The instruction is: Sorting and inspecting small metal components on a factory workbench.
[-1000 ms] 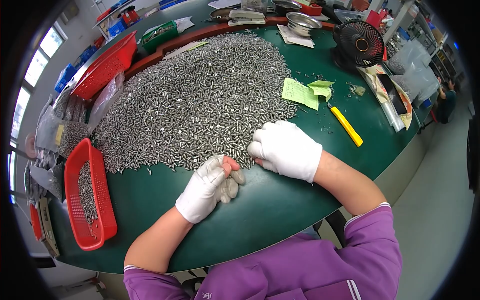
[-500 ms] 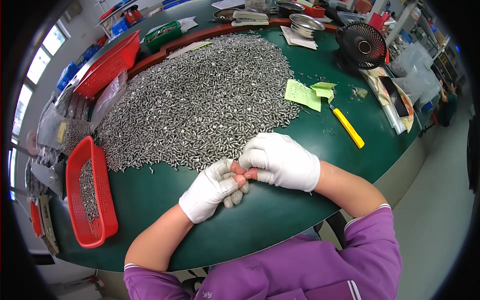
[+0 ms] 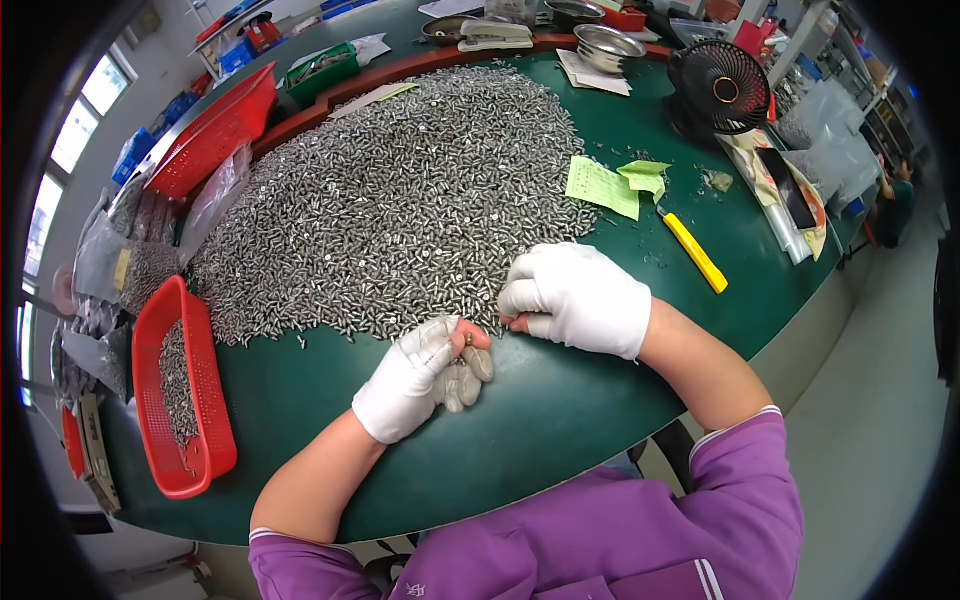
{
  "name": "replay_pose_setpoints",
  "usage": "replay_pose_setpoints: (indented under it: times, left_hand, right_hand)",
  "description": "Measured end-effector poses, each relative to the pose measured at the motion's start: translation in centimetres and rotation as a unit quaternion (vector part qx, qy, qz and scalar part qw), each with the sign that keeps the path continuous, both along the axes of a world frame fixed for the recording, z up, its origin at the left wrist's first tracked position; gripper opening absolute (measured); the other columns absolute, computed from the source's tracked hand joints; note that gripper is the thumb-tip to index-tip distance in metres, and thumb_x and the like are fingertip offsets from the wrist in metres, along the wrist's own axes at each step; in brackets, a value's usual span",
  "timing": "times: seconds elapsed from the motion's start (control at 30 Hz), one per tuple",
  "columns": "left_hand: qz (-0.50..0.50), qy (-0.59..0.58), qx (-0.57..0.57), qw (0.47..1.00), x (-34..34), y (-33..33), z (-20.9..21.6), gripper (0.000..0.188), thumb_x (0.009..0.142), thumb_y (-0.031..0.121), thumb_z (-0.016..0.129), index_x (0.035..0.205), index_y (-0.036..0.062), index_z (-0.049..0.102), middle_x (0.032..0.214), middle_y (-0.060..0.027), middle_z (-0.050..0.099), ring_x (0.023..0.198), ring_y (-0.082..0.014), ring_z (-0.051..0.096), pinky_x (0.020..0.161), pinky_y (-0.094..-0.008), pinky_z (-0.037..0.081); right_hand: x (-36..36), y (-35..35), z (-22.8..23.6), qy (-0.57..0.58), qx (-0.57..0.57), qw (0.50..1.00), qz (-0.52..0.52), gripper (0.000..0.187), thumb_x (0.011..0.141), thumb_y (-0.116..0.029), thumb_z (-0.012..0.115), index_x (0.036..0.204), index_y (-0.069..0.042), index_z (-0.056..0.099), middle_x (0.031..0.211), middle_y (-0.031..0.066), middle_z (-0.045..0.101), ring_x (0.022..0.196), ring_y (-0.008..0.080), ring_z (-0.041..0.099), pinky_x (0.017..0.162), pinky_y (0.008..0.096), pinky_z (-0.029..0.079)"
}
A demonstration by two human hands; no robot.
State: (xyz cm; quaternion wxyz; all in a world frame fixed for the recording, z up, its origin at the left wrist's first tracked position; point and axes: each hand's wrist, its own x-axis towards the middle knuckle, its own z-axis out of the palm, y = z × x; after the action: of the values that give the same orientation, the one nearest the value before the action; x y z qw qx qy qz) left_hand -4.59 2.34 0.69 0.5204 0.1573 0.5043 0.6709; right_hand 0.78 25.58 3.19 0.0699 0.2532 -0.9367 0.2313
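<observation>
White-gloved L hand (image 3: 412, 378): low ctr, pinched metal bit (image 3: 468, 341)
R hand (image 3: 582, 300): mid pic, fingers bunched, couldn't tell grip
Screw pile (image 3: 390, 210): lay upper ctr

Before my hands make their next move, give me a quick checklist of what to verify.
1. Right hand at the pile of metal pieces: ok, fingertips at its near edge.
2. Left hand empty: cannot tell, the curled fingers hide much of the palm.
3. All fingertips covered: not ok, bare skin shows on both hands despite the white gloves.
4. Yellow tool apart from the hands: ok, lying beyond the right one.
5. Nearer red basket upright: ok, with metal pieces inside.
</observation>
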Motion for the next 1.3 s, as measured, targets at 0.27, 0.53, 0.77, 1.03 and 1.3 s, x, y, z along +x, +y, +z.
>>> replay_pose_setpoints:
  times: [0.27,0.53,0.77,1.03,1.3]
  left_hand:
    - [0.03,-0.011,0.014,0.999,0.1,-0.1,-0.5,0.037,0.092,0.036,0.061,0.111,0.0055,0.052,0.09,-0.0048,0.06,0.063,-0.0092,0.051,0.052,-0.0209,0.04]
    - [0.064,-0.013,-0.014,0.998,0.8,0.2,-0.1,0.023,0.092,0.027,0.064,0.106,0.0112,0.057,0.086,-0.0008,0.062,0.058,-0.0067,0.047,0.049,-0.0192,0.033]
    - [0.072,-0.047,-0.008,0.996,0.6,0.3,-0.1,0.023,0.091,0.029,0.065,0.104,0.0111,0.058,0.085,0.0001,0.062,0.058,-0.007,0.048,0.05,-0.0192,0.034]
    - [0.06,-0.025,-0.014,0.998,0.7,0.5,0.2,0.026,0.091,0.019,0.064,0.109,0.0041,0.053,0.088,-0.0051,0.061,0.061,-0.0075,0.052,0.052,-0.0192,0.041]
    - [0.055,-0.001,-0.018,0.998,0.7,0.2,-0.1,0.019,0.093,0.019,0.061,0.105,0.0058,0.057,0.089,-0.0062,0.063,0.062,-0.0078,0.053,0.051,-0.019,0.041]
  right_hand:
    - [0.2,-0.9,-0.4,-0.008,0.09,0.996,-0.028,0.009,0.078,-0.018,0.067,0.083,-0.012,0.064,0.083,0.0052,0.059,0.084,0.026,0.06,0.071,0.0394,0.05]
    - [0.5,-1.1,0.5,0.001,0.0,0.997,-0.078,0.012,0.078,-0.016,0.067,0.088,-0.011,0.064,0.088,0.0056,0.06,0.088,0.0272,0.058,0.076,0.0386,0.048]
    - [0.1,-0.7,-0.3,-0.026,0.086,0.995,-0.034,0.012,0.077,-0.017,0.068,0.087,-0.013,0.065,0.088,0.0052,0.06,0.087,0.026,0.058,0.074,0.0385,0.048]
    - [0.5,-1.9,-0.4,-0.054,-0.154,0.985,-0.05,0.016,0.082,-0.021,0.066,0.089,-0.007,0.066,0.086,0.0098,0.061,0.085,0.0295,0.061,0.075,0.039,0.05]
    - [0.6,-2.1,-0.2,-0.035,-0.218,0.975,-0.029,0.013,0.078,-0.015,0.07,0.089,-0.008,0.066,0.085,0.0084,0.061,0.083,0.0276,0.06,0.074,0.0373,0.049]
